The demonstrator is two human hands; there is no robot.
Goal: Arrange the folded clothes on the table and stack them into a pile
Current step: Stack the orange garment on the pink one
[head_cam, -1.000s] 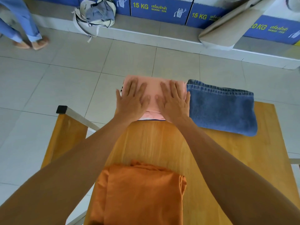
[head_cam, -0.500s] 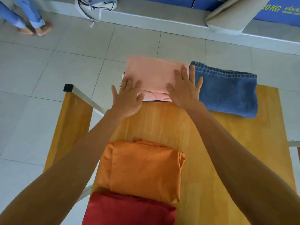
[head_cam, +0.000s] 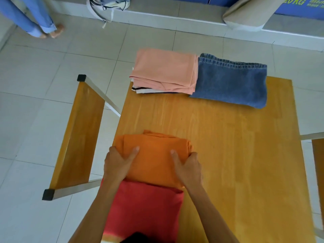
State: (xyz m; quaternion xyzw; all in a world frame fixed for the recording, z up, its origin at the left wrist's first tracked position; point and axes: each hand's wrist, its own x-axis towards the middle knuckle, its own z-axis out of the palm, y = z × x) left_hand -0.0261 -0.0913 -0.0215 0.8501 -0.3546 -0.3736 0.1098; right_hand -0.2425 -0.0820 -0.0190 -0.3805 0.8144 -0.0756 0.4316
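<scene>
Fingers [head_cam: 193, 155] curled round both sides of orange fold [head_cam: 154, 158], thumbs on top; lift level, squeeze evenly, carry over to pink pile [head_cam: 164, 71], set edges square.

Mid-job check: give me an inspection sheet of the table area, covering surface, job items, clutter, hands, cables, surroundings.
Surface: wooden table, bare in the middle.
Job's things: orange folded cloth at near edge, red cloth below it; pink folded pile touching folded jeans at far edge.
Clutter: nothing seen.
Hands: left hand and right hand grip the orange cloth's sides.
Cables: nothing seen.
Surroundings: wooden bench on the left, tiled floor, backpack, a person's legs.
</scene>
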